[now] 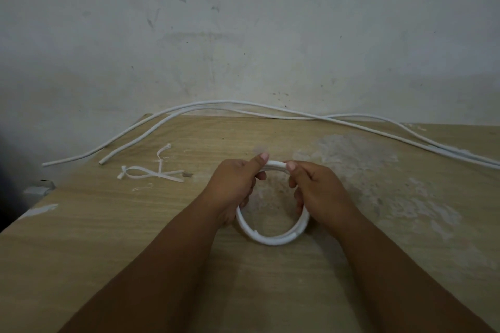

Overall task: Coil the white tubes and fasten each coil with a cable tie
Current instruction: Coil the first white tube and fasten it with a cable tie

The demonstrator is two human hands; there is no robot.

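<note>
A white tube wound into a small coil (pixel 272 239) stands on the wooden table (pixel 135 238) in the middle of the head view. My left hand (pixel 234 188) grips the coil's left side, thumb on its top. My right hand (pixel 316 192) grips the right side, thumb pressed on the top as well. Two long uncoiled white tubes (pixel 243 105) lie along the table's far edge against the wall. White cable ties (pixel 154 173) lie crossed on the table to the left of my hands.
A stained pale wall (pixel 243 35) rises right behind the table. The table's left edge runs diagonally at the left, with a dark drop beyond it. The loose tubes' ends (pixel 101 162) stick out near that edge. Worn whitish patches mark the tabletop at right.
</note>
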